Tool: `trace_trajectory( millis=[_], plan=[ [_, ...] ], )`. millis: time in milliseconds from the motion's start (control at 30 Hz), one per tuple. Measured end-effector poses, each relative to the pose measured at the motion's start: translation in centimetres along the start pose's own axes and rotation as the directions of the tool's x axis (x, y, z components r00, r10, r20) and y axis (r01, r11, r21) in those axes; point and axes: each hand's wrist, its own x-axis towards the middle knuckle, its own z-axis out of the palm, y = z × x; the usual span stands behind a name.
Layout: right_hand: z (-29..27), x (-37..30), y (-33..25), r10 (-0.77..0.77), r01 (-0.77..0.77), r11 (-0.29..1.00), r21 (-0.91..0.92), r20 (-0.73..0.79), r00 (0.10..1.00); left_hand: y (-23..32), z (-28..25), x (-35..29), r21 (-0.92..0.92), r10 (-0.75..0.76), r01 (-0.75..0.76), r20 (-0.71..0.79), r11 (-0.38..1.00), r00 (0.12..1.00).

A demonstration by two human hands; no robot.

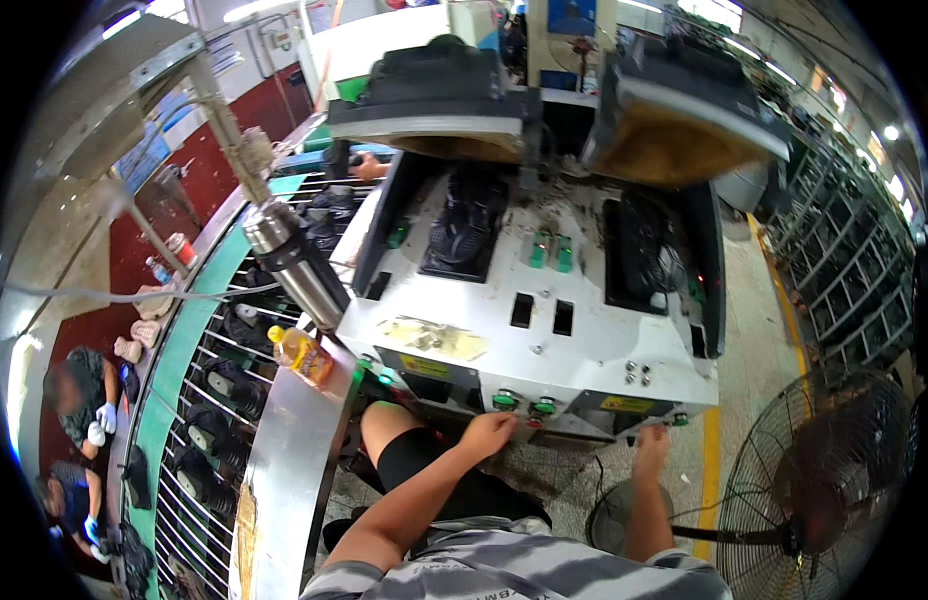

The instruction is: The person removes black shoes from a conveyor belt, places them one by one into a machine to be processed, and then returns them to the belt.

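While both hands (487, 434) (651, 447) touch the press machine's (544, 330) front, fingers loosely curled, empty, orange bottle (302, 355) left, fan (824, 480) right.

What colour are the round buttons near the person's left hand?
Green. The two round buttons sit on the machine's front edge, just above the left hand; the head view shows them.

Grey striped shirt (524, 570), black shorts (434, 470), forearms bare.
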Motion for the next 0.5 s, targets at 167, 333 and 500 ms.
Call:
trace_trajectory(
  millis=[167, 333, 500],
  plan=[
    [16.5, -9.7, -6.6, -0.666, 0.831, 0.555, 0.029, 0.615, 0.423, -11.1, -11.0, -11.4, 0.066, -0.148, 0.294, -0.747, 0.954, 0.648],
    [36.5, -7.0, -14.6, -0.704, 0.900, 0.431, -0.055, 0.604, 0.374, -17.8, -19.7, -28.9, -0.143, -0.217, 0.698, -0.976, 0.702, 0.019],
    [51.0, 0.3, -22.3, -0.479, 0.722, 0.348, -0.598, 0.549, 0.685, -19.2, -17.1, -44.3, -0.263, -0.066, 0.802, -0.960, 0.537, -0.271]
  ],
)
